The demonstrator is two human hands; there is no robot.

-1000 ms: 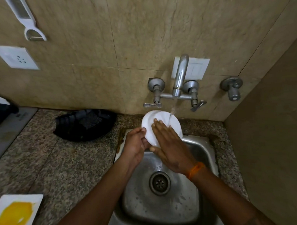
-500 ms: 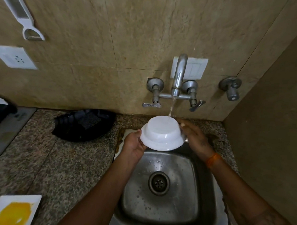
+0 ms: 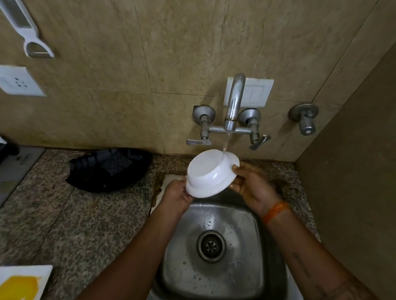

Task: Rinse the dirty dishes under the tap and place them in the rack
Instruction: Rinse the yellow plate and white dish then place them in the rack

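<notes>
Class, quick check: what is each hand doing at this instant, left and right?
Left hand: grips the rim of the white bowl, held upside down under the tap.
Right hand: holds the opposite rim of the same bowl.

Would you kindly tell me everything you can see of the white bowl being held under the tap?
The white bowl is plain, round and glossy, apparently plastic, with a flat base and a flared rim. It is held upside down and tilted, base facing up and left, above the back of the steel sink. The left hand grips its lower-left rim and the right hand holds the right rim. The tap's thin stream lands on its upper right side. Its outside looks clean; its inside is hidden.
</notes>
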